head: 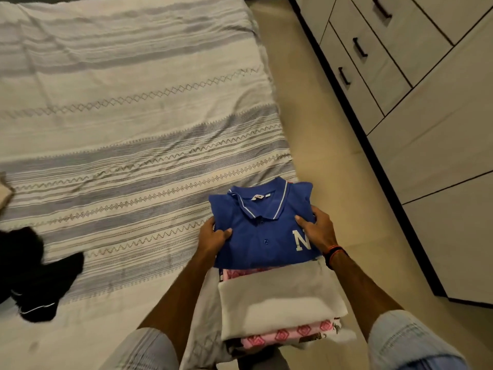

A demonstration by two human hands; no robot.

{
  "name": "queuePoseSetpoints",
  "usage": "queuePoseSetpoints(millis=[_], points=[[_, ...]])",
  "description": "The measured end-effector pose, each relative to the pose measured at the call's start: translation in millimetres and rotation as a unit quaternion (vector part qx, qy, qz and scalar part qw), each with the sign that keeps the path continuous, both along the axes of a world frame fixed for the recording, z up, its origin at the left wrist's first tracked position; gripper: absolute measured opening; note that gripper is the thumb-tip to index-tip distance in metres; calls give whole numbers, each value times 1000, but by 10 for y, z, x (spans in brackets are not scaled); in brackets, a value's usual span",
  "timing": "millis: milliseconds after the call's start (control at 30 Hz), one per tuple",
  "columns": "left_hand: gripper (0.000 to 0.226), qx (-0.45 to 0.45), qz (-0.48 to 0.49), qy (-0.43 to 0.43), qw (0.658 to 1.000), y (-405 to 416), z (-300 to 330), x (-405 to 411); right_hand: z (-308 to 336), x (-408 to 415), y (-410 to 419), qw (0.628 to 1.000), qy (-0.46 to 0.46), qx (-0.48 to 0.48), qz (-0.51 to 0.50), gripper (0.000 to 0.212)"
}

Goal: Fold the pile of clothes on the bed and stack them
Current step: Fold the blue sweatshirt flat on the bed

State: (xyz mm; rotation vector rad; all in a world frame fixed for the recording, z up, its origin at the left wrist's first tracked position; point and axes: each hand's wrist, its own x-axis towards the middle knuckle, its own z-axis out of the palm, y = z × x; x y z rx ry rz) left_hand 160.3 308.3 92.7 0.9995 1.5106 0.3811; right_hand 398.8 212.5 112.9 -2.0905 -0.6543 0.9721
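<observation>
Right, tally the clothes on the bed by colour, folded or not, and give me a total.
Blue: 1, the folded blue polo shirt held in both hands.
Grey: 1, the folded plain grey garment.
Pink: 1, the folded pink patterned garment.
Black: 1, the unfolded black garment.
Total: 4 that I can tell apart.

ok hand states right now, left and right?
Left hand: grips the left edge of the folded blue polo shirt.
Right hand: grips the shirt's right edge.

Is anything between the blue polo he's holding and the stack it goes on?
Nothing visible. Both hands, left and right, grip the folded blue polo right over the stack; the grey top layer is bare.
</observation>
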Motion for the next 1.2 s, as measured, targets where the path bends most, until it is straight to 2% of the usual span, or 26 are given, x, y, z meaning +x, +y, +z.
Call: queuePoseSetpoints(millis=[267,333,400,467,500,600,733,900,1033,1200], points=[[49,-29,22,4,999,271,-243,283,-254,386,246,1000,5,-14,2,30],[51,-18,2,52,998,328,-361,308,-376,456,301,999,-8,-49,5,35],[50,6,-67,146,987,347,-479,309,-481,496,345,982,-96,-158,44,44],[52,46,-131,198,970,334,-606,326,-568,477,373,941,-197,-248,119,52],[57,69,-173,211,960,317,-685,343,-606,445,391,938,-208,-235,149,53],[72,118,-315,218,916,230,-795,506,-790,326,433,933,-164,-177,269,63],[72,63,-411,196,888,181,-956,718,-1090,213,484,871,-145,-259,390,82],[72,2,-438,192,878,141,-1253,720,-1381,186,454,844,-147,-285,429,87],[73,-3,-425,182,886,125,-1333,704,-1416,159,412,848,-151,-278,425,87],[63,53,-373,179,909,91,-1130,657,-1242,95,338,873,-200,-231,380,77]])
